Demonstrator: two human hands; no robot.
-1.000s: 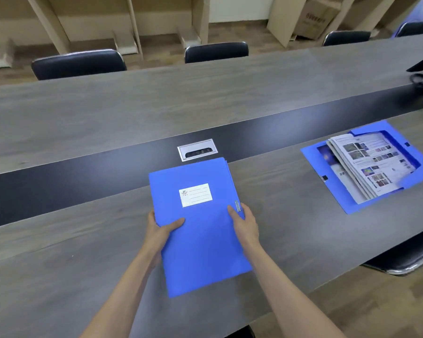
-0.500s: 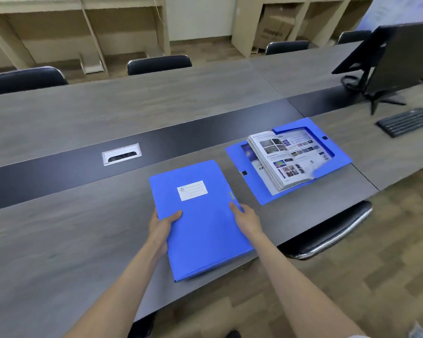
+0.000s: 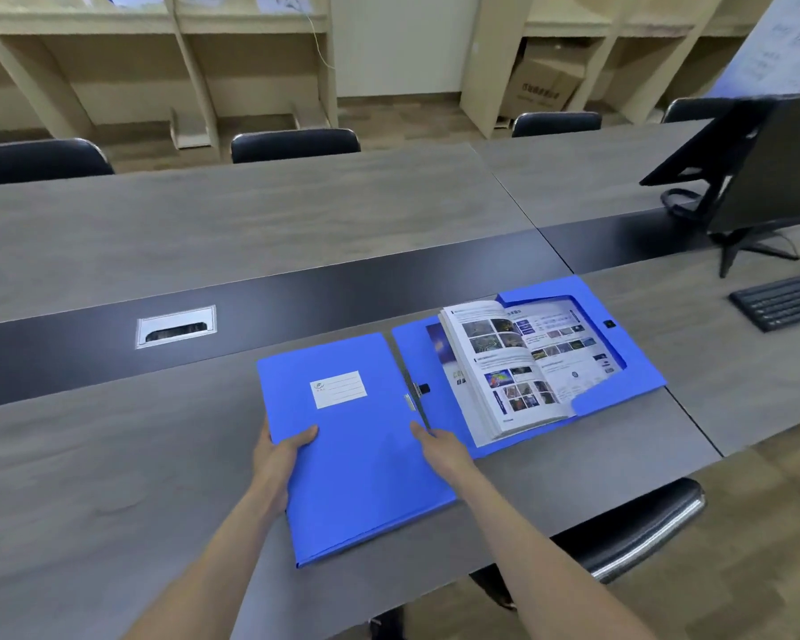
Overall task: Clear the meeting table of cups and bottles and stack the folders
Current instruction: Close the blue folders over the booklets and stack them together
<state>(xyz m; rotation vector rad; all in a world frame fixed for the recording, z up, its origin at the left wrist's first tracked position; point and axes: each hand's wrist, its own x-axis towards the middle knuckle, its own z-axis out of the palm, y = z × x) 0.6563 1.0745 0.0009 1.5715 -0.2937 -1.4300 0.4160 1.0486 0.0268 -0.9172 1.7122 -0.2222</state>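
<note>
Shifted right, one closed folder (image 3: 356, 436), gripped by both hands' fingers (image 3: 303, 434), now touches one open folder (image 3: 629, 358)

Label (image 3: 338, 388) on closed folder (image 3: 356, 450): print too small to read. Left hand (image 3: 280, 459): fingers under the folder's edge, hidden; only the thumb shows on top. Right hand (image 3: 444, 450): fingertips at the folder's right edge, grip unclear. Both forearms cut off by the bottom edge. Open folder (image 3: 629, 358): inside largely covered by a booklet (image 3: 523, 367), whose text and photos are too small to make out. Monitor (image 3: 767, 164): seen from behind, blurred, cut off at the right edge. Keyboard (image 3: 786, 300): cut off at the right edge. Carton (image 3: 541, 85) on far shelf: lettering illegible. Near chair (image 3: 643, 524): mostly hidden beneath the table (image 3: 112, 478).
</note>
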